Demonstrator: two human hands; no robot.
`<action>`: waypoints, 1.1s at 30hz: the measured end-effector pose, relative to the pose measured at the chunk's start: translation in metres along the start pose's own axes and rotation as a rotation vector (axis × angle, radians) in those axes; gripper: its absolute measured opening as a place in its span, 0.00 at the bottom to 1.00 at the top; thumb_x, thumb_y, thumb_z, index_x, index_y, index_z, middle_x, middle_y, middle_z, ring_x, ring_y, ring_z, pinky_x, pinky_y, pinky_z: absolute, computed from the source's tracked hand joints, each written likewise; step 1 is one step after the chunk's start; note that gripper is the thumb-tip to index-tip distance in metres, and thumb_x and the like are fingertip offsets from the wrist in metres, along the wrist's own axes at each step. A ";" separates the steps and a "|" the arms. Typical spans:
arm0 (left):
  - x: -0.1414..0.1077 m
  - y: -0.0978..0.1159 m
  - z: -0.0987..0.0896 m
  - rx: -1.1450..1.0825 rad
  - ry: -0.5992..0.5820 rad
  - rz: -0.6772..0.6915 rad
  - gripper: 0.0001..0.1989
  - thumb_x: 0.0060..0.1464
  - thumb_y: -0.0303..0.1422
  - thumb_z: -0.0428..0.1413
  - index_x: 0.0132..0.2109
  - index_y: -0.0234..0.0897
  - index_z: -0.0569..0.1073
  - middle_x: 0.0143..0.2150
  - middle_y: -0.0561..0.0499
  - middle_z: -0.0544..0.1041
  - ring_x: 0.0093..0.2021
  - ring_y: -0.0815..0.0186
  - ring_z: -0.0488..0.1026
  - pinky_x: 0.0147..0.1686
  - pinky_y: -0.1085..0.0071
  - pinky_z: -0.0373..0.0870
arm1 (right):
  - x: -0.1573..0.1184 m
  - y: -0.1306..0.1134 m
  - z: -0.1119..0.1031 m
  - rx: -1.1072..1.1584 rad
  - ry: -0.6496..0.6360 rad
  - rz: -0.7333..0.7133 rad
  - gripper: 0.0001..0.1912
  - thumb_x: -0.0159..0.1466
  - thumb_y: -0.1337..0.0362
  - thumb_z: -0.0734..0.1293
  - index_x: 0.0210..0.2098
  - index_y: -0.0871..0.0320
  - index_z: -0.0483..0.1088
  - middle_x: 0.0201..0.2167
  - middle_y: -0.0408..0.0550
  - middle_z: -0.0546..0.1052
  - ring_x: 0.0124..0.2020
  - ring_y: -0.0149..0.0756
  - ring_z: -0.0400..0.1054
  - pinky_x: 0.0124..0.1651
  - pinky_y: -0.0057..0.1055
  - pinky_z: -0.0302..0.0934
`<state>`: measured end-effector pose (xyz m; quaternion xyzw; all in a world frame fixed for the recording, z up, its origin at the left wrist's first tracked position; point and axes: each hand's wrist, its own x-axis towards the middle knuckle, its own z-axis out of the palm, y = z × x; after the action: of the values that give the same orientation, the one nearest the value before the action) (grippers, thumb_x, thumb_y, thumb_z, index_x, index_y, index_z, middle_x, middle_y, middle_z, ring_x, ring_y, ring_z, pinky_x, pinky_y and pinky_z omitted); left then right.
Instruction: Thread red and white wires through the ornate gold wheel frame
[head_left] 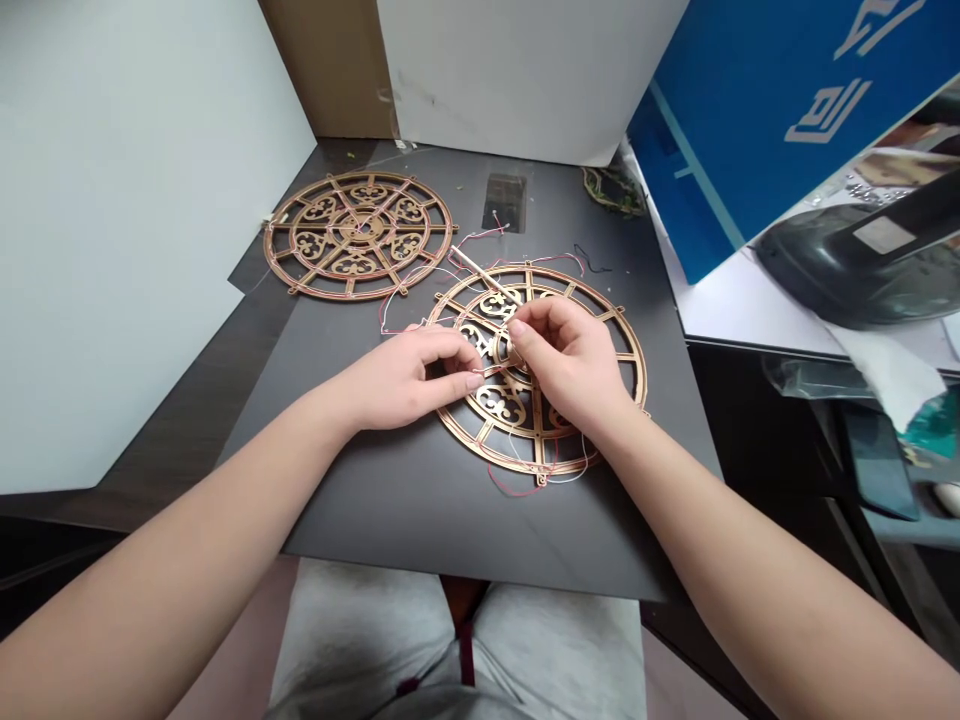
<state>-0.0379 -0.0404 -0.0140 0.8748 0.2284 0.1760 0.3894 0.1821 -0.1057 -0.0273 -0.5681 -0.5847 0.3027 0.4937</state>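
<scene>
The left hand (397, 378) and the right hand (570, 360) cover the middle of the lower wheel (480, 450), so one cannot see what the fingers hold there. The blue box (780, 110) is cut off by the upper right edge, and the small tangle (613, 190) at upper middle is too small to tell.

Nothing legible; cropped white characters (829, 110) on the blue box (690, 170); unreadable pale label (883, 235) on the dark appliance (825, 265)
</scene>
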 end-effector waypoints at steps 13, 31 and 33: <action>0.001 -0.003 0.001 -0.051 0.001 -0.014 0.10 0.66 0.40 0.61 0.43 0.38 0.79 0.41 0.55 0.80 0.43 0.68 0.73 0.50 0.69 0.64 | 0.000 -0.001 -0.020 -0.377 -0.272 -0.379 0.05 0.71 0.65 0.68 0.40 0.56 0.78 0.48 0.47 0.78 0.51 0.41 0.69 0.59 0.46 0.56; 0.007 -0.003 0.008 -0.049 0.070 -0.007 0.10 0.64 0.36 0.59 0.36 0.36 0.78 0.36 0.55 0.78 0.39 0.69 0.71 0.48 0.68 0.64 | -0.005 -0.011 -0.003 -0.665 -0.010 -0.640 0.10 0.69 0.71 0.65 0.36 0.52 0.77 0.49 0.46 0.75 0.54 0.43 0.64 0.54 0.45 0.50; 0.007 -0.001 0.008 -0.053 0.073 -0.008 0.10 0.64 0.35 0.59 0.35 0.35 0.77 0.34 0.54 0.77 0.38 0.69 0.71 0.46 0.69 0.65 | -0.004 -0.010 -0.001 -0.690 0.035 -0.653 0.10 0.68 0.71 0.65 0.36 0.52 0.76 0.49 0.46 0.75 0.54 0.43 0.63 0.53 0.45 0.49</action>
<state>-0.0285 -0.0410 -0.0190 0.8563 0.2414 0.2120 0.4045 0.1785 -0.1114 -0.0192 -0.4902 -0.7909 -0.0898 0.3552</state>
